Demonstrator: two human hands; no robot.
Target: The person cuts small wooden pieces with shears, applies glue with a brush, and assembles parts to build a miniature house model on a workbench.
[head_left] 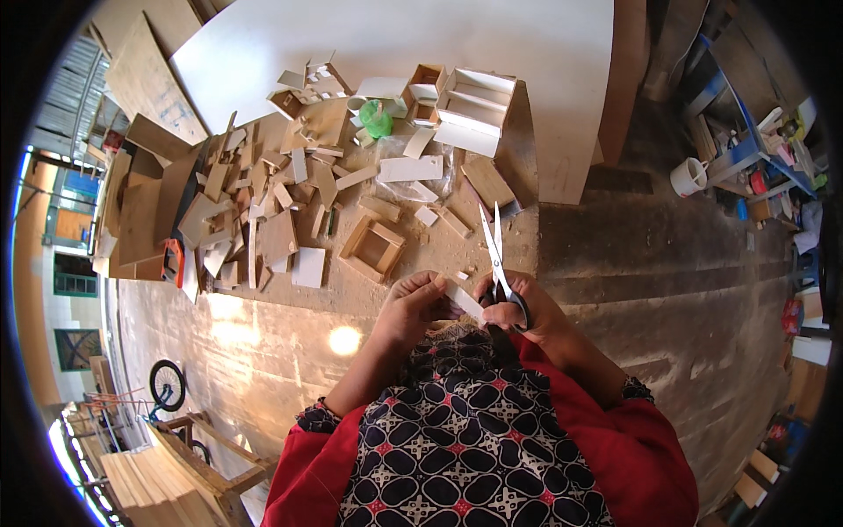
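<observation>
My left hand (414, 307) is closed, pinching one end of a small flat pale strip (464, 300) between thumb and fingers. A pair of scissors (497, 255) with dark handles is in my right hand (527, 309), its blades slightly parted and pointing away from me. The thumb and fingertips of that hand also meet the strip's other end. Whether the strip is card, paper or thin wood I cannot tell. Just beyond my hands, on the worktable (421, 250), lie a small square wooden frame (372, 249) and a wooden block (490, 183).
Many loose wood offcuts (279, 235) crowd the table's left side. Farther back stand a white divided box (475, 104) and a green plastic bag (376, 119). An orange-handled saw (174, 262) rests at the left edge. A white bucket (688, 177) stands right; a bicycle wheel (167, 385) shows left.
</observation>
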